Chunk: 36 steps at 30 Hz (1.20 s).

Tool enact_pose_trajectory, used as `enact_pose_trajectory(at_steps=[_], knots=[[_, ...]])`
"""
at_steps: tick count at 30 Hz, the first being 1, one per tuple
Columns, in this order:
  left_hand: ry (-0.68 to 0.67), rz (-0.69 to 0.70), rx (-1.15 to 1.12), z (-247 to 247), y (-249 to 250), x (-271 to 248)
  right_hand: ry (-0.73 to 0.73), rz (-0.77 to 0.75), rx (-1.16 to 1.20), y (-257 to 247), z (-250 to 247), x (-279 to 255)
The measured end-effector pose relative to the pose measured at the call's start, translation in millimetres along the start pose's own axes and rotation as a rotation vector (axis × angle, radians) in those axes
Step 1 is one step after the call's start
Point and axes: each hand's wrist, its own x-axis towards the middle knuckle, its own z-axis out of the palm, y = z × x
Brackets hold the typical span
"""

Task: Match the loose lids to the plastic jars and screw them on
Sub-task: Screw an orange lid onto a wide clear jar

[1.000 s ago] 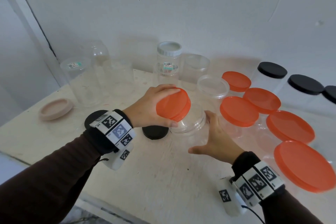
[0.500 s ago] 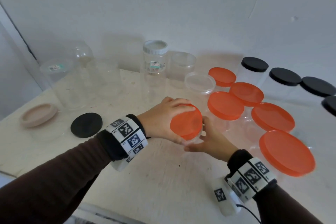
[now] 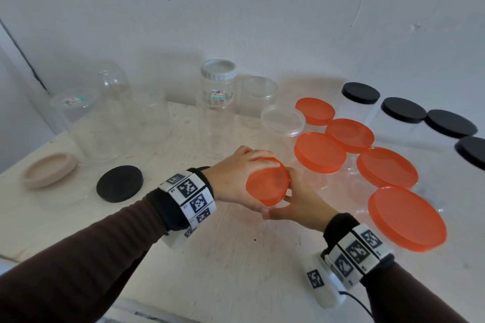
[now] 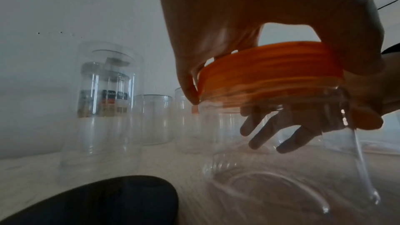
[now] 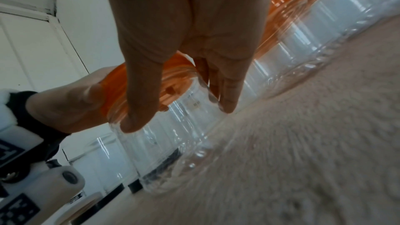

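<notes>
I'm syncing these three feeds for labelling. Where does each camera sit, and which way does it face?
Head: worn high, facing forward and down at the table; both forearms and hands show.
Left wrist: low, looking along the left hand gripping the orange lid.
Right wrist: low and tilted, looking along the right hand on the clear jar.
Both wrist views share the lid and jar.

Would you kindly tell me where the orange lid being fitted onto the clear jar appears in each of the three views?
Head: orange lid at centre, under the left hand.
Left wrist: right of centre, on the clear jar.
Right wrist: left of centre, partly behind the right hand.
Shared landmark: the loose black lid, lower left in the left wrist view.
</notes>
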Motion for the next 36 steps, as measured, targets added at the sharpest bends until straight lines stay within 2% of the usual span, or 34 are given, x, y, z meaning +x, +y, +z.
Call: enact_pose_trajectory(at_steps=[2, 5, 7, 10, 13, 16, 24, 32, 34, 36], knots=[[0.013, -0.041, -0.128, 2, -2, -4, -0.038, 0.008, -0.021, -5, -6, -2], [0.067, -0.137, -0.318, 9, -10, -13, -0.02, -0.035, -0.109, -23, -18, -4], [0.081, -0.183, -0.434, 14, -15, -18, -0.04, -0.094, -0.274, -40, -24, -3], [0.076, -0.219, -0.579, 18, -24, -21, -0.181, -0.158, -0.578, -67, -23, 3], [0.056, -0.249, -0.694, 21, -31, -21, -0.297, -0.134, -0.805, -83, -18, 13], [0.041, -0.281, -0.679, 24, -34, -20, -0.341, -0.109, -0.926, -92, -13, 21], [0.06, -0.28, -0.661, 27, -38, -21, -0.437, -0.141, -0.948, -100, -18, 28], [0.079, -0.27, -0.644, 29, -42, -19, -0.155, -0.058, -1.078, -96, -5, 22], [0.082, -0.265, -0.636, 29, -42, -18, -0.239, -0.078, -1.058, -95, -8, 21], [0.095, -0.262, -0.64, 30, -43, -18, -0.404, -0.124, -0.993, -99, -15, 21]])
